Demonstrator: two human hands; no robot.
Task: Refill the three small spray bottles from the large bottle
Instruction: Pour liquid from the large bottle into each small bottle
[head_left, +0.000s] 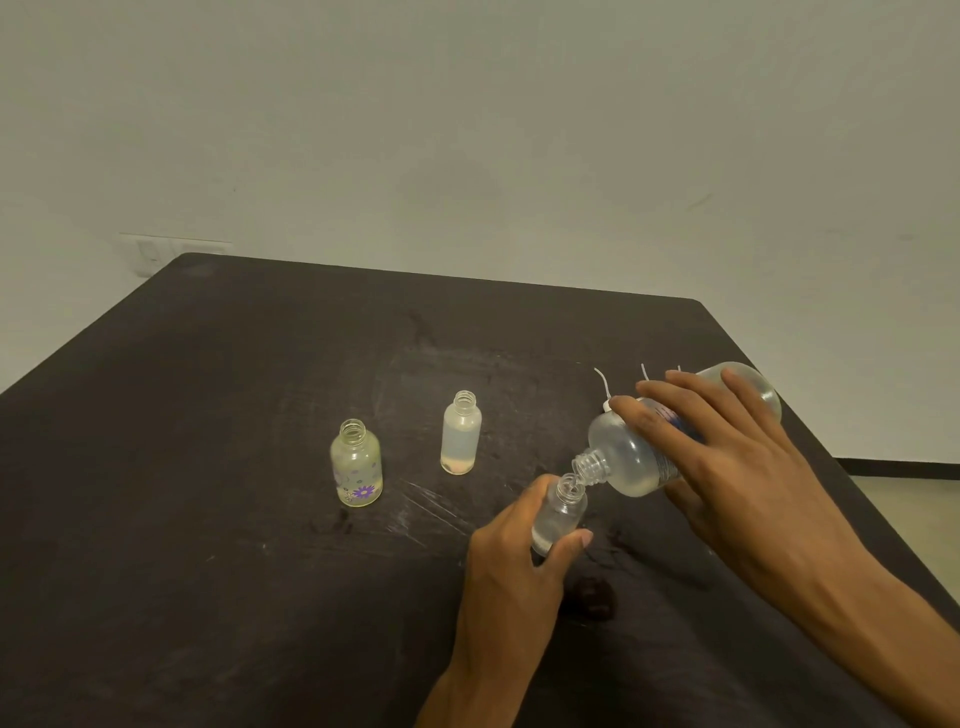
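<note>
Nearest the lens, left hand (511, 558) reaching up from the bottom edge, thumb and fingers clamped around a small clear uncapped plastic bottle (558, 514), lifted off the dark scuffed tabletop (208, 415) and tilted with its neck up and to the right. Far to the left of that hand, standing upright and untouched: a small clear round bottle printed with purple flowers (357, 464), open at the top, pale yellowish near the base. Just right of it and a little farther back, a slimmer frosted white bottle (461, 433), also open, upright, cloudy liquid low inside. Right again, past the held bottle, a large translucent plastic bottle with a blue label (631, 457), tipped nearly flat, threaded mouth down-left and touching the small bottle's open neck. Right hand (727, 452) wrapped over the top of that large bottle, fingers spread across its body, thumb hidden beneath. Behind those fingers, thin white dip tubes (602, 383) sticking up, their spray heads mostly hidden. Below the hands, a small dark object (595, 597) on the table, too dim to identify.
</note>
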